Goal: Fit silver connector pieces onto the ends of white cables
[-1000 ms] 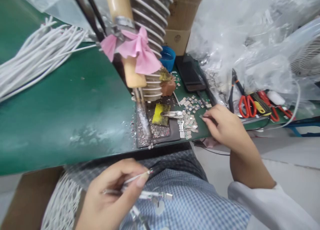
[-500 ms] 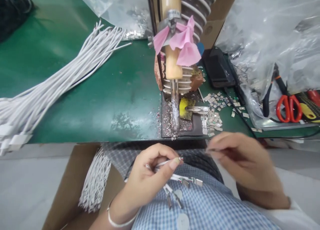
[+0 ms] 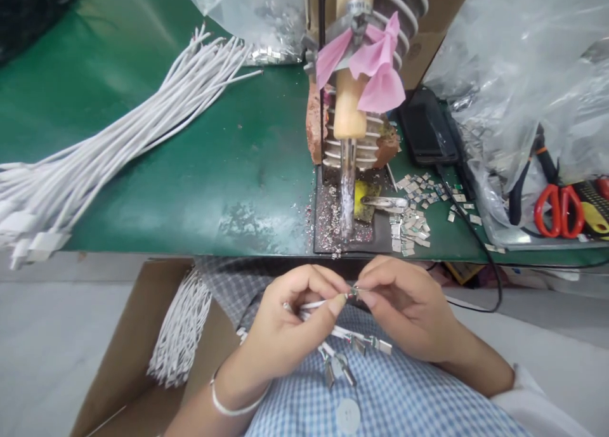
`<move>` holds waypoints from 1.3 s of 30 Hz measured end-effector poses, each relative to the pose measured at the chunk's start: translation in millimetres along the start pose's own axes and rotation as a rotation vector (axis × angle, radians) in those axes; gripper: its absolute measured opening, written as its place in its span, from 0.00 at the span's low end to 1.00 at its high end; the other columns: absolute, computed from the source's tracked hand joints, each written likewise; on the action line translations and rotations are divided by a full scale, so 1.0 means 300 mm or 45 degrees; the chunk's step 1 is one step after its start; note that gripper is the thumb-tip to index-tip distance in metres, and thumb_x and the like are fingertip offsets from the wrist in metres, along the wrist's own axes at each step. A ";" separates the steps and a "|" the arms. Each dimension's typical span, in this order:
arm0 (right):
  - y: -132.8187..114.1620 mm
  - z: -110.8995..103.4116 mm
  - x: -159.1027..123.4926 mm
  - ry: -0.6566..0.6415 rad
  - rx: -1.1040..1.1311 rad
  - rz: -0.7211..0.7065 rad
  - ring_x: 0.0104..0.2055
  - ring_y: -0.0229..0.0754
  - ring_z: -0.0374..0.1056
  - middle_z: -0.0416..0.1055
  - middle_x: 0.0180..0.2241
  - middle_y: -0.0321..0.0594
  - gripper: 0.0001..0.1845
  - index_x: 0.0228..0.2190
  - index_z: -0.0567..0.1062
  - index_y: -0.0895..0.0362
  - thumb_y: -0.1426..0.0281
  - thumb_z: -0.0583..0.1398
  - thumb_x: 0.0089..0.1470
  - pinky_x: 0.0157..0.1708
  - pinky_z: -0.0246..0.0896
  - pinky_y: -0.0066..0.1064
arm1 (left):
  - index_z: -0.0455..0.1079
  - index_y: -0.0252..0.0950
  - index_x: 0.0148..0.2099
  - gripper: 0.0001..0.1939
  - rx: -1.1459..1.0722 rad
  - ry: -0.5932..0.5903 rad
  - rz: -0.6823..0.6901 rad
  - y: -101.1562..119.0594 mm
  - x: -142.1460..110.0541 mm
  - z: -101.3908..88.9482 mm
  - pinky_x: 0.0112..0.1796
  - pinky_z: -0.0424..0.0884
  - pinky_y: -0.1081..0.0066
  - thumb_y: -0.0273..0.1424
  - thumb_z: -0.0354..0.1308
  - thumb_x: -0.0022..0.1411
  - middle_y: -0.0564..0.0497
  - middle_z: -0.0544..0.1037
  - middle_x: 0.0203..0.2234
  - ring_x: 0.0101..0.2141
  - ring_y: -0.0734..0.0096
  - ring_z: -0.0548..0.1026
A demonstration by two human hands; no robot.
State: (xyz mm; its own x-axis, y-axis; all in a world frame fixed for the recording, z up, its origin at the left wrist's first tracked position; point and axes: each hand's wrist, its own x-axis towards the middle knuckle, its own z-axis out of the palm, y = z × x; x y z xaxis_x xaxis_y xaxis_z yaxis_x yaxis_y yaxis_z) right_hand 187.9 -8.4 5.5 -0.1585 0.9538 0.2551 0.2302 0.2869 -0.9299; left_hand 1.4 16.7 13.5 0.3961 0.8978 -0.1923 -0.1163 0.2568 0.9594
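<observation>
My left hand (image 3: pixel 290 326) is closed on several thin white cables (image 3: pixel 328 332) whose metal-tipped ends hang over my checked shirt. It pinches one cable end between thumb and forefinger. My right hand (image 3: pixel 404 307) is closed in a pinch on a tiny metal connector shell (image 3: pixel 353 292), held against that cable end. Both hands meet just below the table's front edge. More small metal shells (image 3: pixel 412 224) lie scattered on the green table (image 3: pixel 190 164).
A soldering iron (image 3: pixel 347 113) with a wooden handle and a pink ribbon rests in a coiled stand over a dark mat. White cable bundles (image 3: pixel 109 145) lie at left; a cardboard box (image 3: pixel 143 348) holds more. Red scissors (image 3: pixel 559 210), a phone (image 3: pixel 428 136) and plastic bags sit at right.
My right hand came off the table's pile of shells and down to my lap, meeting the left hand. The view has swung left and down.
</observation>
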 end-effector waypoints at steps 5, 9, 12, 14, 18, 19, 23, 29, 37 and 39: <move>0.007 0.011 -0.006 0.000 0.029 0.017 0.29 0.37 0.70 0.72 0.29 0.37 0.07 0.37 0.72 0.54 0.77 0.58 0.57 0.25 0.67 0.27 | 0.74 0.37 0.30 0.08 -0.028 -0.005 0.020 -0.001 0.005 0.001 0.28 0.70 0.81 0.19 0.63 0.58 0.53 0.81 0.30 0.28 0.78 0.76; 0.012 0.004 -0.006 0.059 -0.023 -0.020 0.30 0.38 0.70 0.73 0.30 0.38 0.08 0.39 0.73 0.53 0.76 0.58 0.58 0.26 0.67 0.28 | 0.75 0.36 0.30 0.08 -0.061 0.006 0.002 -0.003 0.016 -0.006 0.29 0.71 0.81 0.19 0.63 0.58 0.52 0.81 0.31 0.29 0.77 0.77; 0.010 -0.006 -0.005 0.174 -0.189 -0.215 0.28 0.38 0.68 0.73 0.28 0.37 0.12 0.41 0.74 0.53 0.79 0.57 0.57 0.27 0.66 0.29 | 0.75 0.36 0.29 0.08 -0.121 0.031 -0.033 0.001 0.024 -0.011 0.30 0.71 0.81 0.20 0.63 0.57 0.53 0.82 0.30 0.29 0.78 0.76; 0.011 -0.007 -0.004 0.166 -0.264 -0.299 0.24 0.37 0.64 0.69 0.24 0.34 0.13 0.40 0.73 0.53 0.80 0.57 0.56 0.24 0.62 0.29 | 0.74 0.36 0.28 0.08 -0.168 0.039 -0.056 0.004 0.034 -0.014 0.28 0.70 0.82 0.20 0.64 0.57 0.54 0.82 0.29 0.27 0.80 0.75; 0.024 0.002 0.001 0.153 -0.273 -0.287 0.21 0.35 0.61 0.65 0.22 0.31 0.11 0.36 0.70 0.53 0.80 0.57 0.53 0.21 0.60 0.28 | 0.75 0.36 0.28 0.07 -0.219 0.062 -0.065 0.010 0.064 -0.016 0.29 0.70 0.81 0.20 0.64 0.57 0.53 0.82 0.29 0.29 0.79 0.77; 0.027 0.003 0.005 0.187 -0.278 -0.305 0.23 0.36 0.64 0.66 0.24 0.33 0.11 0.35 0.70 0.53 0.80 0.58 0.52 0.23 0.63 0.29 | 0.75 0.36 0.28 0.07 -0.215 0.065 -0.058 0.011 0.073 -0.016 0.29 0.70 0.81 0.20 0.64 0.56 0.53 0.82 0.29 0.29 0.78 0.77; 0.023 -0.005 0.026 0.212 -0.373 -0.401 0.38 0.44 0.74 0.73 0.37 0.41 0.13 0.36 0.70 0.52 0.80 0.59 0.50 0.35 0.75 0.38 | 0.74 0.36 0.27 0.07 -0.174 0.108 -0.028 0.016 0.101 -0.011 0.27 0.70 0.79 0.21 0.66 0.53 0.52 0.83 0.28 0.27 0.76 0.77; 0.019 -0.004 0.040 0.204 -0.299 -0.345 0.43 0.44 0.76 0.76 0.40 0.42 0.14 0.36 0.68 0.51 0.81 0.58 0.50 0.39 0.76 0.39 | 0.75 0.35 0.26 0.07 -0.200 0.133 0.005 0.026 0.115 -0.006 0.30 0.72 0.81 0.20 0.65 0.54 0.54 0.82 0.28 0.29 0.78 0.77; 0.026 -0.009 0.041 0.191 -0.221 -0.322 0.44 0.44 0.76 0.77 0.41 0.42 0.13 0.34 0.68 0.52 0.82 0.59 0.50 0.42 0.75 0.39 | 0.74 0.36 0.26 0.07 -0.154 0.116 0.030 0.023 0.119 -0.012 0.27 0.70 0.78 0.21 0.66 0.52 0.53 0.83 0.27 0.27 0.76 0.76; 0.025 -0.012 0.043 0.185 -0.222 -0.326 0.44 0.44 0.75 0.77 0.41 0.42 0.12 0.33 0.68 0.52 0.81 0.59 0.50 0.42 0.75 0.39 | 0.74 0.36 0.26 0.07 -0.120 0.119 0.039 0.023 0.120 -0.013 0.26 0.69 0.77 0.21 0.66 0.52 0.52 0.83 0.27 0.25 0.76 0.75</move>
State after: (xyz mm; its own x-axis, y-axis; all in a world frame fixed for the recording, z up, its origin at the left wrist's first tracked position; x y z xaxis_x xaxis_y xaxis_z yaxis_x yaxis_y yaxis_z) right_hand 191.1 6.2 2.8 -0.0964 0.8481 0.5210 0.3631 0.5173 -0.7749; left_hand 11.5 52.2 12.5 0.3048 0.9341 -0.1858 -0.2142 0.2573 0.9423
